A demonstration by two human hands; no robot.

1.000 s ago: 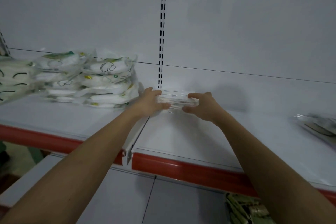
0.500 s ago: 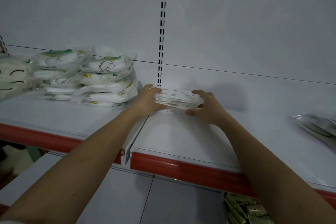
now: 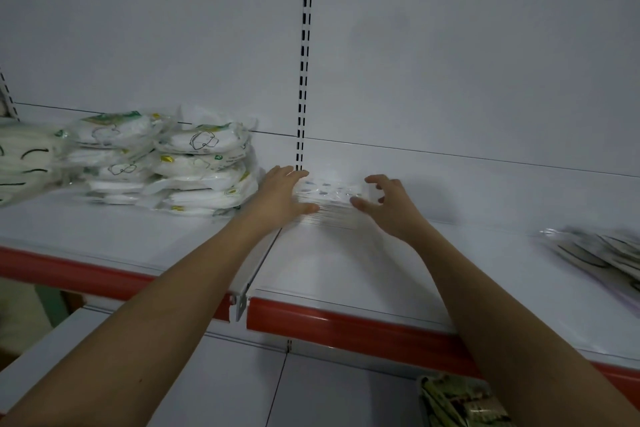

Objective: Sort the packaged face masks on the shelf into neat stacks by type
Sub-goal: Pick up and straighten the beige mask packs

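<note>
A low stack of clear-wrapped face masks (image 3: 332, 199) lies on the white shelf (image 3: 346, 263), against the back panel near the slotted upright. My left hand (image 3: 282, 192) lies flat against the stack's left end, fingers straight and thumb at its front. My right hand (image 3: 386, 203) hovers at the right end with fingers spread, only the thumb close to the packs. Two taller stacks of white masks in green-printed bags (image 3: 204, 170) (image 3: 114, 152) stand to the left.
More white packs with black marks (image 3: 24, 163) sit at the far left edge. Dark flat packs (image 3: 606, 250) lie fanned at the right end of the shelf. A red strip (image 3: 346, 326) edges the shelf front. Greenish packs (image 3: 457, 402) lie on the lower shelf.
Both hands gripped the clear-wrapped stack before. It now rests on the shelf, and the fingers of both hands have loosened and spread, the right hand lifting off it.
</note>
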